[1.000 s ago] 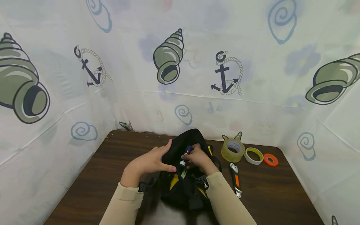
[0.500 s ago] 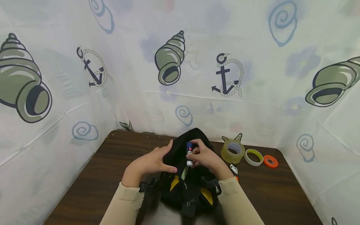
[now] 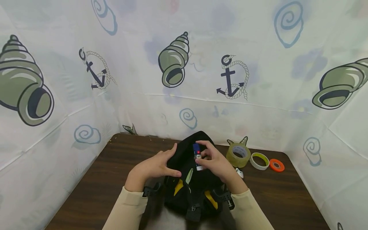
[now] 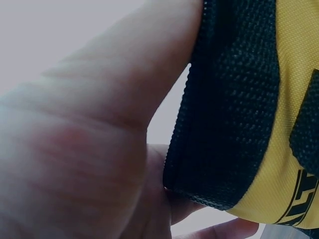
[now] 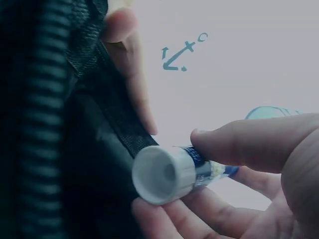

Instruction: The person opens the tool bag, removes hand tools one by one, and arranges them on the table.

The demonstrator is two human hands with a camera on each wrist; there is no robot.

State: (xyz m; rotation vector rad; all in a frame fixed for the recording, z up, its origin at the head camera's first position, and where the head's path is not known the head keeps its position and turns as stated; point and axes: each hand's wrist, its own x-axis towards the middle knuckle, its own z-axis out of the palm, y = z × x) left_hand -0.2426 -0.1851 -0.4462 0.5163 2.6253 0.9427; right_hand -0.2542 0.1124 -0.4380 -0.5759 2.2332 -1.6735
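Note:
A black and yellow zippered bag (image 3: 178,161) stands on the table with its mouth open toward me. My left hand (image 3: 152,166) holds the bag's left edge, thumb on the near side and fingers beyond it. In the left wrist view, the zipper edge (image 4: 182,114) runs between thumb and fingers. Over the bag's mouth, my right hand (image 3: 214,162) pinches a glue stick (image 3: 197,156) between thumb and fingers, blue cap up and white base down. The right wrist view shows the round white base (image 5: 164,174) facing the camera, beside the dark bag wall.
Right of the bag are a wide roll of clear tape (image 3: 238,155), a white tape roll (image 3: 259,161) and an orange tape roll (image 3: 277,165). The right forearm mostly hides a utility knife (image 3: 239,172). A patterned cloth (image 3: 201,95) surrounds the brown table (image 3: 97,179).
My right hand has drawn back up and to the right with the glue stick, which has turned more upright. Its forearm now covers most of the knife. The left hand stays put.

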